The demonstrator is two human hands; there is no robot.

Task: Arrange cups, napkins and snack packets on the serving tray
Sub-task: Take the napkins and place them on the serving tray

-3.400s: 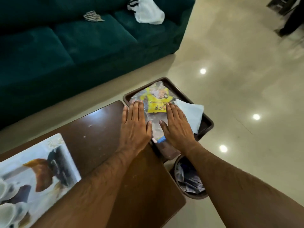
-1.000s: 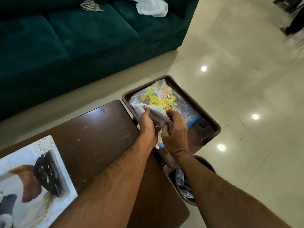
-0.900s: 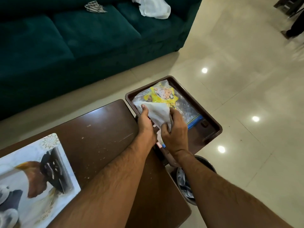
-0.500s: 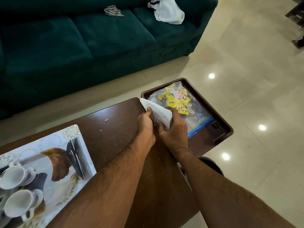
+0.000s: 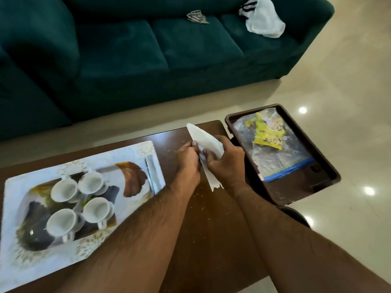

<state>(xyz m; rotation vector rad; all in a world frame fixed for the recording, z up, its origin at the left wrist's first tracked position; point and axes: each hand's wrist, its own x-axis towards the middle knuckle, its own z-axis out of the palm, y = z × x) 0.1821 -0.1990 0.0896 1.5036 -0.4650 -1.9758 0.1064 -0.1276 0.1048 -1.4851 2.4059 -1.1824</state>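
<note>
Both hands hold a white napkin [image 5: 206, 139] above the dark wooden table [image 5: 203, 229]: my left hand [image 5: 187, 157] and my right hand [image 5: 225, 158] pinch it together at its middle. A brown serving tray [image 5: 300, 187] overhangs the table's right end; a clear snack packet with a yellow label [image 5: 268, 136] lies in it. At the left, a white patterned tray [image 5: 118, 166] carries several white cups [image 5: 94, 182], with folded napkins [image 5: 154, 176] at its right side.
A dark green sofa [image 5: 148, 49] runs along the far side, with a white plastic bag [image 5: 262, 20] and a small cloth [image 5: 196, 16] on its seat. Glossy tiled floor lies to the right. A dark bin [image 5: 296, 215] sits below the brown tray.
Both hands lifted the napkin off the snack packet in the brown tray and carried it left over the table. The view swung left, bringing the cups into sight.
</note>
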